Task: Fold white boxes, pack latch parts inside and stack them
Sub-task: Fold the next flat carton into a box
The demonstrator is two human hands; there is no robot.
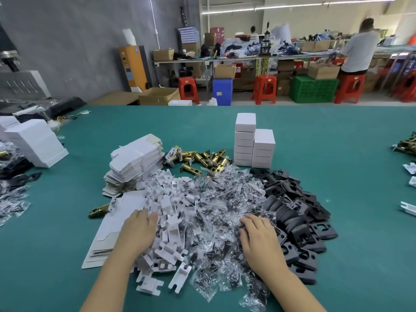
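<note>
On the green table (337, 136) lie four heaps: white plastic inserts (166, 212), clear bags of screws (220, 199), black strike plates (292, 210) and brass latch bolts (202, 158). My left hand (137, 230) rests on the edge of the white inserts, over a flat white box blank (108, 230); whether its fingertips hold a piece is hidden. My right hand (258, 237) lies on the screw bags with fingers bent; I cannot see if it pinches a bag. Two stacks of folded white boxes (254, 143) stand behind. A pile of unfolded box blanks (135, 161) sits at the back left.
One brass latch bolt (99, 210) lies alone left of the flat blank. More white boxes (36, 140) and bagged parts sit at the far left, other parts at the right edge. Beyond the table are red stools, crates and a person at a bench.
</note>
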